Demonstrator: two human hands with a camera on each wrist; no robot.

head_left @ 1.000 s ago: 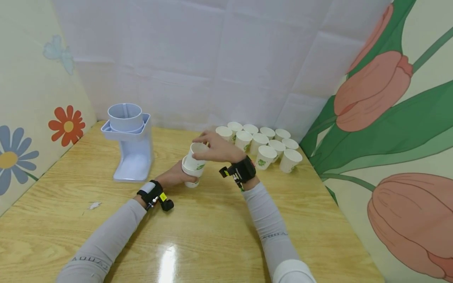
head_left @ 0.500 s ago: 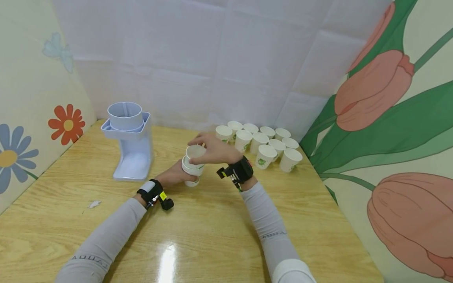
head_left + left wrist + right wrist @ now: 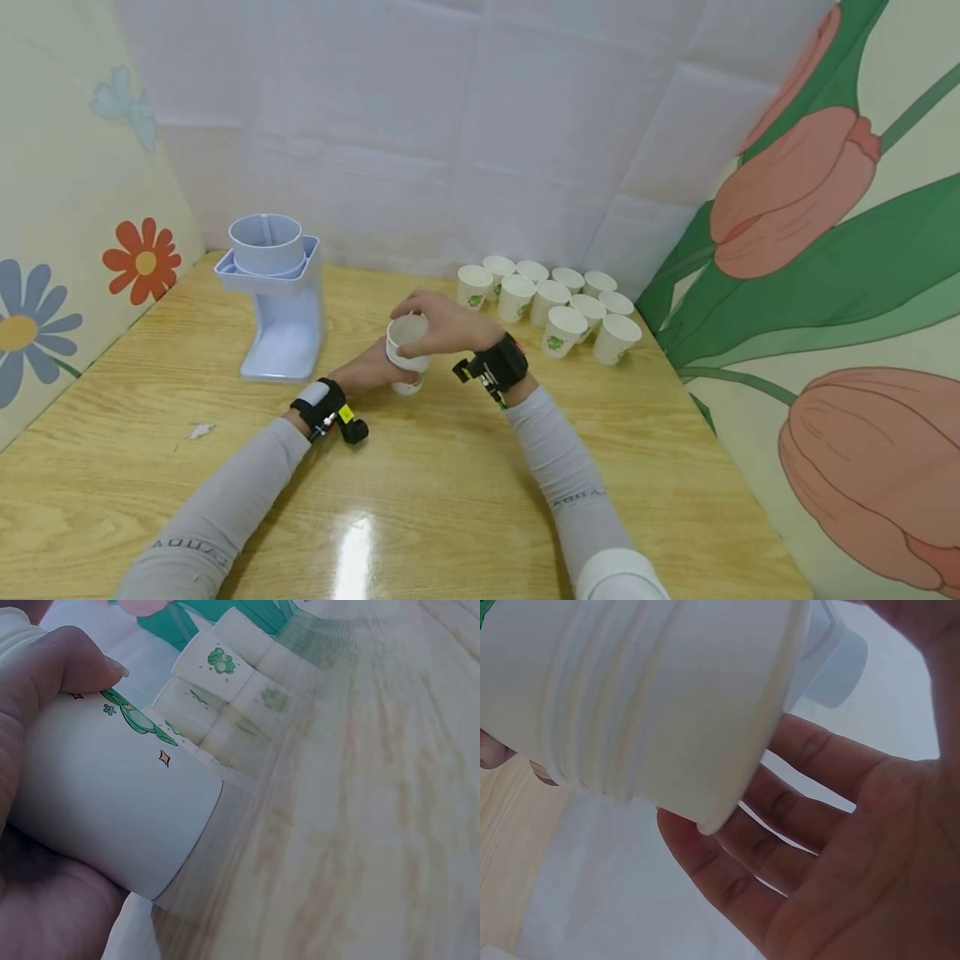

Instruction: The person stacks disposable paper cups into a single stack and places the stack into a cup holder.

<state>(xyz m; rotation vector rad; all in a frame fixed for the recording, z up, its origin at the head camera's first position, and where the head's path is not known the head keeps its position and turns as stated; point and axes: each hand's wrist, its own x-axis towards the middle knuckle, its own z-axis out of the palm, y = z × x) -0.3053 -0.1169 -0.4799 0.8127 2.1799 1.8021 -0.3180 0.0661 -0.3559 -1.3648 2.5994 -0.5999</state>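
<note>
My left hand (image 3: 369,371) grips a stack of white paper cups (image 3: 120,802) around its lower part; the bottom cup carries a green printed pattern. My right hand (image 3: 450,323) holds the top paper cup (image 3: 712,712) near its rim, with fingers and thumb on opposite sides. That cup sits partly inside the stack, its rim standing above several closely spaced rims in the right wrist view. In the left wrist view the stack is tilted across the picture, and its upper end is cut off by the frame.
Several paper cups (image 3: 551,302) stand upright in a cluster at the back right of the wooden table (image 3: 465,492). A pale blue stand (image 3: 288,325) with a round cup-like container (image 3: 266,246) on top is at the back left. A small white scrap (image 3: 200,432) lies at left.
My right hand has moved down and slightly left, lowering the top cup deeper into the stack. My left hand keeps its grip in nearly the same place.
</note>
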